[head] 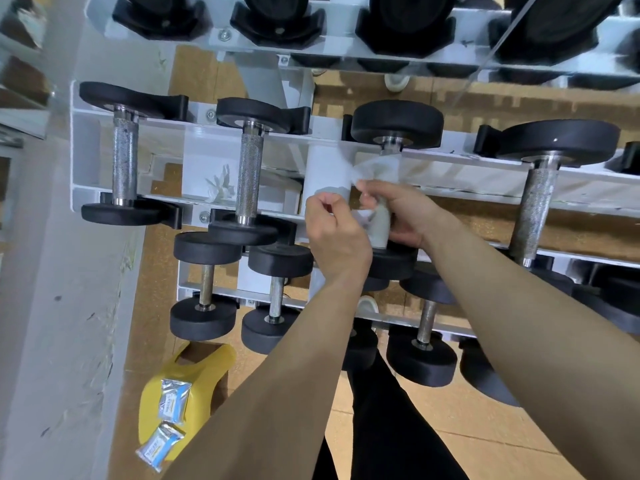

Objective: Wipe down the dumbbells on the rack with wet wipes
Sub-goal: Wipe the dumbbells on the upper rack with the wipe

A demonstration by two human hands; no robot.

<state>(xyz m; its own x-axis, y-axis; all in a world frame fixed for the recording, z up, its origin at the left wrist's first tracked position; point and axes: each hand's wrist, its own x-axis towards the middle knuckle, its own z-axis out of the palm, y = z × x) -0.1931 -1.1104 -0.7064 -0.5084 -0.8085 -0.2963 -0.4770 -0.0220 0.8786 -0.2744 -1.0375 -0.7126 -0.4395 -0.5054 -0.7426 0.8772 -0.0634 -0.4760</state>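
A white rack [194, 140] holds rows of black dumbbells with knurled steel handles. My right hand [398, 209] is wrapped around the handle of the third dumbbell [398, 124] on the middle shelf, with a pale wet wipe [379, 223] pressed around that handle. My left hand [332, 226] pinches the loose edge of the same wipe just to the left. The wipe's upper part looks blurred. Other dumbbells [247, 174] lie to the left and right on the same shelf.
A crumpled white wipe [220, 187] lies on the rack between two handles. A yellow bag [187, 393] with wipe packets [173, 400] sits on the cork floor at lower left. A grey wall borders the left. Smaller dumbbells [206, 289] fill the bottom shelf.
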